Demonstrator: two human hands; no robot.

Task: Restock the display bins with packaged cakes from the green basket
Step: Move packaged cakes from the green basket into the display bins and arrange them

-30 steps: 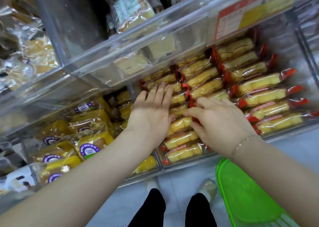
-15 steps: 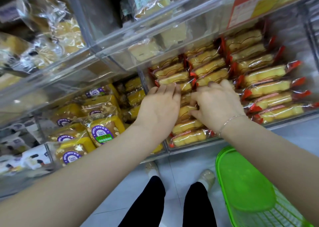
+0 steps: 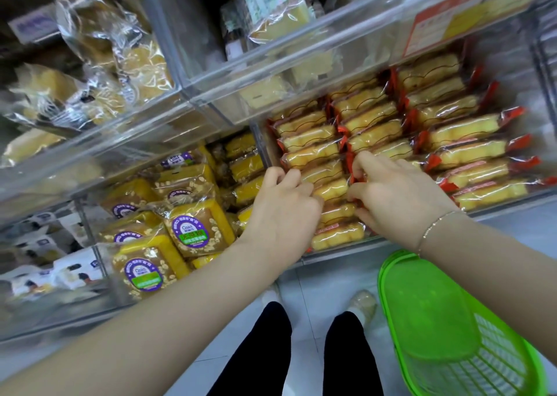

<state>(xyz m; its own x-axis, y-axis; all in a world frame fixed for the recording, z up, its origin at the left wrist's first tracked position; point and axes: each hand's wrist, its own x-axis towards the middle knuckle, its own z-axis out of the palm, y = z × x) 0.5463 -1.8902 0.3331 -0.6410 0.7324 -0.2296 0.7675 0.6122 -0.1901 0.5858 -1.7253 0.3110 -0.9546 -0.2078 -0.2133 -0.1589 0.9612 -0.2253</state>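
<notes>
**Fingers curl on the packaged cakes**

Fingers of the left hand (image 3: 283,211) and right hand (image 3: 398,193) curl round packaged cakes (image 3: 328,190) in the clear display bin (image 3: 340,254). The green basket (image 3: 452,341) sits on the floor, lower right.

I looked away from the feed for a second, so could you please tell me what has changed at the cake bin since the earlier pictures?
Both hands have gone from lying flat on the red-ended cakes to curling their fingers into them: the left hand at the column's left edge, the right hand pinching wrappers at its right edge. The rows of cakes and the green basket on the floor look unchanged.
</notes>
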